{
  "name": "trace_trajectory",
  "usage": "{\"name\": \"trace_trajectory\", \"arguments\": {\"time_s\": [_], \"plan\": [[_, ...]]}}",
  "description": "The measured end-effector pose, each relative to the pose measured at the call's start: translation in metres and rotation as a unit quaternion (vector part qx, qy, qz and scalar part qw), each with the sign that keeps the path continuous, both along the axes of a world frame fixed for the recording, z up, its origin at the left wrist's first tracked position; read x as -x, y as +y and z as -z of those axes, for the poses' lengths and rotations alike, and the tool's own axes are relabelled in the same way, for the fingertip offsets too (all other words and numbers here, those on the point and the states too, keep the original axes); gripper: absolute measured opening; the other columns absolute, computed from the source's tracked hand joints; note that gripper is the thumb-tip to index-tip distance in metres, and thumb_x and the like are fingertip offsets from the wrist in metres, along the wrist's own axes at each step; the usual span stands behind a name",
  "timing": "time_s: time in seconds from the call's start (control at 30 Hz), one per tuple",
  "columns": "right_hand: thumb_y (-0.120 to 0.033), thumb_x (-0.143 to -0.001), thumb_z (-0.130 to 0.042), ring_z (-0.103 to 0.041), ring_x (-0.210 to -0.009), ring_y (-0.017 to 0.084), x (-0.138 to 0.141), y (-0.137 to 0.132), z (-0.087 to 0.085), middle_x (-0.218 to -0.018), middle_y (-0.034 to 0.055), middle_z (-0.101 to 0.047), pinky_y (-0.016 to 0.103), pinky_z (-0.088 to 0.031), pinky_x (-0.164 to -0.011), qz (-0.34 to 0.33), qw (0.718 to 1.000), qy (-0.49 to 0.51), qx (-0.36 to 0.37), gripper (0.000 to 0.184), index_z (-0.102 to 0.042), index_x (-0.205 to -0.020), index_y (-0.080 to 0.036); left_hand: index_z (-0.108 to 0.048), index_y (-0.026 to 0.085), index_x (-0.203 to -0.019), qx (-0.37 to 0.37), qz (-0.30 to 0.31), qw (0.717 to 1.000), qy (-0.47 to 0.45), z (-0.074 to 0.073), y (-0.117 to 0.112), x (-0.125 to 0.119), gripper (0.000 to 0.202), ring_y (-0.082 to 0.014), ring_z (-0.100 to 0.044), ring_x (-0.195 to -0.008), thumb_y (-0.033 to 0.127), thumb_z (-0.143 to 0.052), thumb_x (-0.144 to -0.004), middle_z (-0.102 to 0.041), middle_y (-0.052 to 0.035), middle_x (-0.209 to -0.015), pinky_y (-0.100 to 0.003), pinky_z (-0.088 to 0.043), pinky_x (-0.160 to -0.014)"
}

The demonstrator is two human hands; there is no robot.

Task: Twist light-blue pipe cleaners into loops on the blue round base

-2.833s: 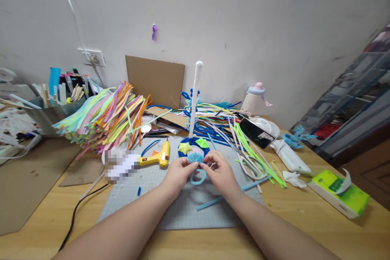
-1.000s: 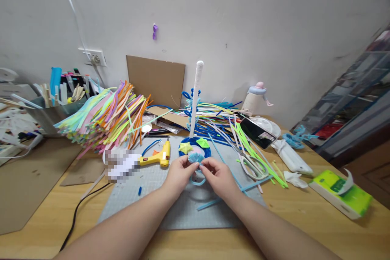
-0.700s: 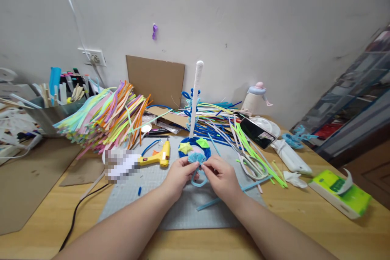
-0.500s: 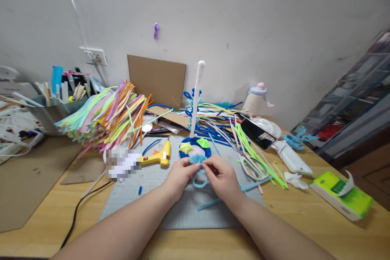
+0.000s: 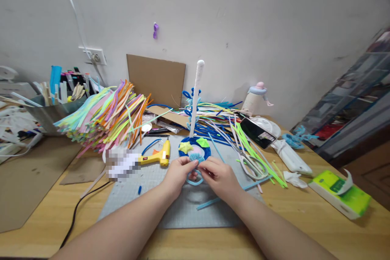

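My left hand and my right hand meet over the grey cutting mat, both pinching a light blue pipe-cleaner piece with a fluffy fan top and a loop hanging below. Just behind it stands a round blue base with yellow and green shapes on it and a tall white fuzzy post rising from it. A loose light blue pipe cleaner lies on the mat under my right wrist.
A yellow glue gun lies left of my hands, its black cord running to the front edge. A big heap of coloured pipe cleaners fills the left; scissors, a phone and a green tissue pack lie right.
My hands have kept working the light blue piece in place; the loop has shifted slightly left and my fingers have closed in tighter around the fan top.
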State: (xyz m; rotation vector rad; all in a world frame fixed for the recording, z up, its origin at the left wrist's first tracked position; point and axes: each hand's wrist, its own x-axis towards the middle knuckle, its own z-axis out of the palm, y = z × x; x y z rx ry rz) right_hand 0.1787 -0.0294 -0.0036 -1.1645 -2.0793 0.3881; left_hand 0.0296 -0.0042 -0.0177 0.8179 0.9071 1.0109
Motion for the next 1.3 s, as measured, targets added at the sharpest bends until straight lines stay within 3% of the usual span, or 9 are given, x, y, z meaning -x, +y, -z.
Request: {"name": "trace_trajectory", "arguments": {"time_s": [0.23,0.43,0.77,0.87,1.0,1.3], "plan": [[-0.024,-0.08,-0.053,-0.051,-0.062,0.014,0.002,0.008,0.007,-0.067,0.0009,-0.054,0.024,-0.04,-0.055,0.018,0.987,0.148,0.059,0.011,-0.059,-0.072,-0.019,-0.059,0.011,-0.06,0.012,0.003,1.0,-0.015,-0.002,0.002,0.002,0.026,-0.0066,-0.05,-0.049,0.03,-0.076,-0.056,-0.058,0.0,-0.059,-0.02,-0.04,-0.05],[-0.031,-0.078,-0.056,-0.048,-0.05,0.01,0.002,0.012,0.016,-0.064,-0.0013,-0.053,0.022,-0.039,-0.046,0.034,0.957,0.24,0.159,0.013,-0.057,-0.074,-0.018,-0.063,0.009,-0.066,-0.012,0.061,0.996,-0.063,-0.005,-0.001,-0.001,0.026,-0.0067,-0.048,-0.049,0.028,-0.077,-0.054,-0.058,-0.0007,-0.061,-0.022,-0.036,-0.049],[-0.035,-0.073,-0.06,-0.043,-0.04,0.008,0.004,0.012,0.014,-0.054,-0.0045,-0.049,0.019,-0.036,-0.038,0.041,0.911,0.323,0.253,0.019,-0.054,-0.071,-0.017,-0.065,0.011,-0.071,-0.068,0.046,0.995,0.052,0.001,0.003,0.001,0.028,-0.0084,-0.048,-0.045,0.033,-0.073,-0.058,-0.057,0.0002,-0.055,-0.022,-0.038,-0.048],[-0.033,-0.073,-0.06,-0.045,-0.045,0.008,0.004,0.013,0.014,-0.062,-0.0026,-0.05,0.019,-0.039,-0.038,0.033,0.915,0.322,0.241,0.017,-0.054,-0.072,-0.017,-0.065,0.011,-0.072,-0.096,0.048,0.991,0.082,-0.001,0.002,0.001,0.027,-0.0088,-0.048,-0.043,0.033,-0.071,-0.06,-0.058,0.0003,-0.052,-0.022,-0.037,-0.047],[-0.031,-0.073,-0.06,-0.049,-0.059,0.012,0.002,0.015,0.014,-0.074,0.001,-0.049,0.02,-0.043,-0.043,0.02,0.941,0.296,0.166,0.015,-0.056,-0.067,-0.018,-0.063,0.012,-0.065,-0.114,0.035,0.984,0.13,-0.005,0.001,0.001,0.024,-0.0093,-0.047,-0.04,0.034,-0.07,-0.06,-0.055,0.001,-0.046,-0.021,-0.035,-0.044],[-0.023,-0.074,-0.058,-0.052,-0.079,0.017,0.003,0.015,0.014,-0.08,0.0032,-0.05,0.024,-0.046,-0.058,0.009,0.954,0.279,0.105,0.009,-0.056,-0.067,-0.019,-0.06,0.012,-0.061,-0.123,0.035,0.984,0.127,-0.005,0.001,0.0,0.021,-0.0087,-0.045,-0.037,0.032,-0.069,-0.06,-0.053,0.0025,-0.043,-0.021,-0.035,-0.042]]}}
